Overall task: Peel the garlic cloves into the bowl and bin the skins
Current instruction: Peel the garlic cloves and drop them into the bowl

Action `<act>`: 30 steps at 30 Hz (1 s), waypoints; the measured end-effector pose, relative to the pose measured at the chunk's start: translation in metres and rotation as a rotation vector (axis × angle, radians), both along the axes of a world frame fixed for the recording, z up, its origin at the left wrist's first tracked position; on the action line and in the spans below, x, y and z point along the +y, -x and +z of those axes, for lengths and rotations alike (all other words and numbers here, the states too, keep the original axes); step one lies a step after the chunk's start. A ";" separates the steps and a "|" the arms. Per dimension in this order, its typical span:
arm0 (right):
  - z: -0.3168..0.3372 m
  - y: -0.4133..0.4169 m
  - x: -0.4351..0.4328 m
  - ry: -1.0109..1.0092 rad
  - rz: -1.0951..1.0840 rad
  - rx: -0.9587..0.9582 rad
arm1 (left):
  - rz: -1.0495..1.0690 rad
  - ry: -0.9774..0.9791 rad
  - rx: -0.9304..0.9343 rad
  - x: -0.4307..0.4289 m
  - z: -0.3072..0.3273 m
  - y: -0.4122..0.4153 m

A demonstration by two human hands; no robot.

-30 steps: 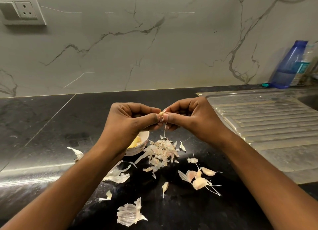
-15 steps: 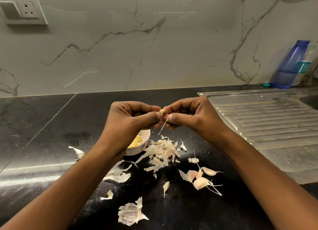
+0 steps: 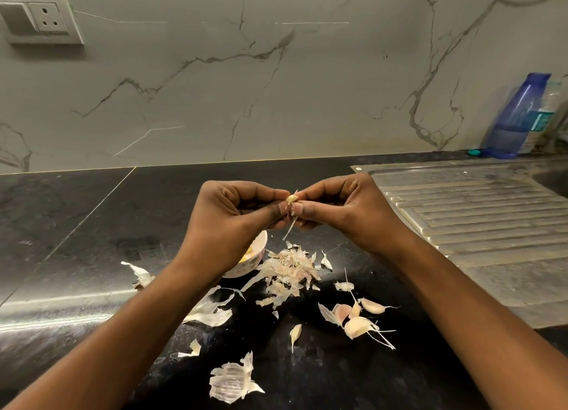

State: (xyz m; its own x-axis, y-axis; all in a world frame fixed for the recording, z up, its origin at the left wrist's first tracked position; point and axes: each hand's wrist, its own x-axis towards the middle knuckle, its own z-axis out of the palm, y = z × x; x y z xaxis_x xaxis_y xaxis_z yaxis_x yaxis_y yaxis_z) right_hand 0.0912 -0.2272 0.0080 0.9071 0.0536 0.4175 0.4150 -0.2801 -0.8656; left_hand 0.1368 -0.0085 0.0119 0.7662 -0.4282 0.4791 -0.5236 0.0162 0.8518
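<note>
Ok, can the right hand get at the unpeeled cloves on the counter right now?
Probably yes, once freed: the right hand pinches a clove with the left hand, but the unpeeled cloves lie uncovered nearby.

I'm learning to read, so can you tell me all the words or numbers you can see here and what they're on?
No words or numbers can be read in this picture.
Teal label on the clear bottle behind the blue bottle: any print on it is too blurred to read.
Wall socket: no writing shows.
</note>
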 end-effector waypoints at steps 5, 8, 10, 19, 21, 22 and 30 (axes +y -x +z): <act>-0.001 -0.001 0.000 0.045 -0.019 -0.018 | 0.005 -0.019 -0.019 0.000 -0.001 -0.001; -0.003 -0.002 0.000 0.059 -0.030 -0.030 | 0.001 -0.023 -0.020 -0.001 -0.003 -0.001; -0.003 -0.002 0.001 0.065 -0.045 -0.042 | 0.002 -0.022 -0.030 -0.002 -0.004 0.000; -0.001 0.000 0.000 0.039 0.007 -0.027 | 0.033 -0.003 -0.045 -0.002 -0.002 0.001; -0.001 0.000 0.000 0.036 0.010 -0.030 | 0.035 -0.004 -0.051 -0.003 -0.002 0.002; -0.001 -0.001 0.000 0.041 0.005 -0.035 | 0.034 -0.005 -0.053 -0.003 -0.002 0.003; -0.005 -0.001 0.001 0.072 -0.034 -0.084 | 0.016 -0.018 -0.071 -0.003 -0.002 0.004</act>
